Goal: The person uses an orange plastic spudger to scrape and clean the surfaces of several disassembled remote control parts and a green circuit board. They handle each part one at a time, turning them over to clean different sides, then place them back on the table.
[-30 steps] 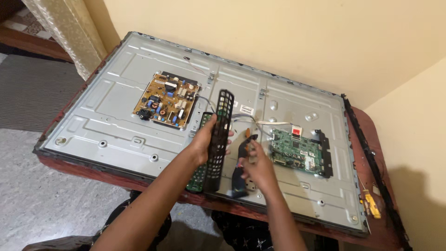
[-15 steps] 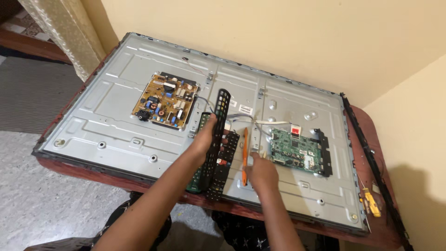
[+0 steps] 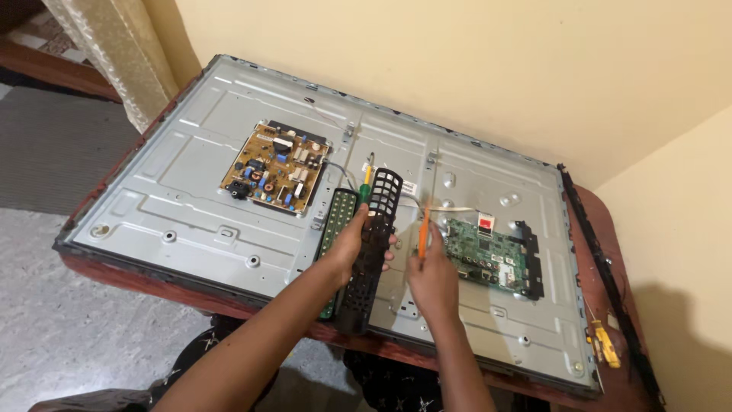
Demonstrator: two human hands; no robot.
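A flat television lies back-side up with its cover off, showing a grey metal chassis (image 3: 191,206). My left hand (image 3: 357,240) grips a long black remote-control shell (image 3: 374,244) with empty button holes, tilted over the chassis middle. Beside it lies a green circuit strip (image 3: 334,229). My right hand (image 3: 433,278) holds an orange-handled screwdriver (image 3: 422,233) upright, just left of the green main board (image 3: 488,255). A yellow-brown power board (image 3: 274,168) sits to the upper left.
The television rests on a reddish wooden table (image 3: 610,229) against a cream wall. A black trim strip (image 3: 602,267) lies along the right edge, with a small yellow tool (image 3: 604,343) near it. A yellow-green screwdriver (image 3: 367,177) lies above the remote. A curtain (image 3: 114,53) hangs at upper left.
My right hand has swapped a dark object for the orange screwdriver and raised it upright beside the main board. My left hand still holds the remote shell.
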